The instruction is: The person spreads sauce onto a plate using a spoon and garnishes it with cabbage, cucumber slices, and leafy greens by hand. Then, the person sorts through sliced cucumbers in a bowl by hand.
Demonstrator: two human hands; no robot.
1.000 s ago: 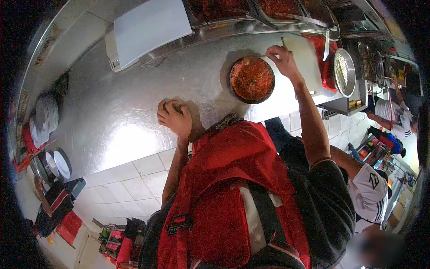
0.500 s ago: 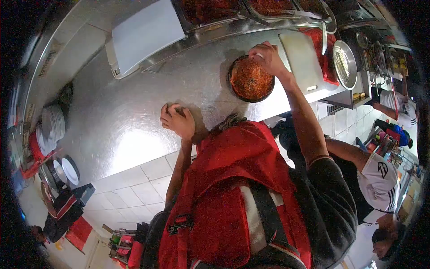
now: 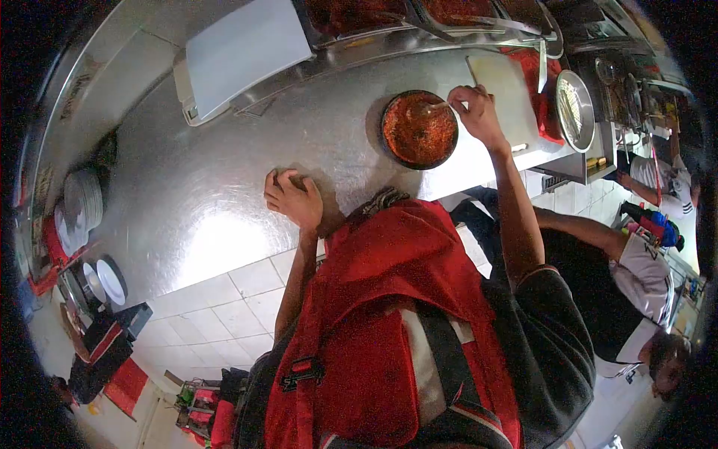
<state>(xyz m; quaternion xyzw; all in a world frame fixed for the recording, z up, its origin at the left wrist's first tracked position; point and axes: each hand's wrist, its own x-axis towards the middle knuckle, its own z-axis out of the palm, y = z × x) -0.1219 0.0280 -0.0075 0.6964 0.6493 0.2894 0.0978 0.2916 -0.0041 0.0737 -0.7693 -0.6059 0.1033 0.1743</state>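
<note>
A round dark-rimmed bowl (image 3: 400, 142) of chunky red sauce rests on the steel counter (image 3: 172, 202). At its right edge, my right hand (image 3: 479, 114) pinches the handle of a spoon (image 3: 438, 107), whose lower end is in the sauce. To the left of the bowl, my left hand (image 3: 294, 198) rests on the counter, fingers loosely curled but apart, with nothing visible in them. A white cutting board (image 3: 502, 90) lies just behind and right of my right hand.
Containers of red food (image 3: 355, 16) line the back, beside a white lid (image 3: 247, 56). A metal bowl (image 3: 574, 112) and red cloth (image 3: 532, 71) lie right. Stacked plates (image 3: 82, 198) stand left. One person (image 3: 591, 262) is close at the right; others are farther off.
My right hand moved left over the bowl, then back right to its edge; the spoon now shows in the sauce. My left hand stays nearly in place. The nearby person at right has shifted.
</note>
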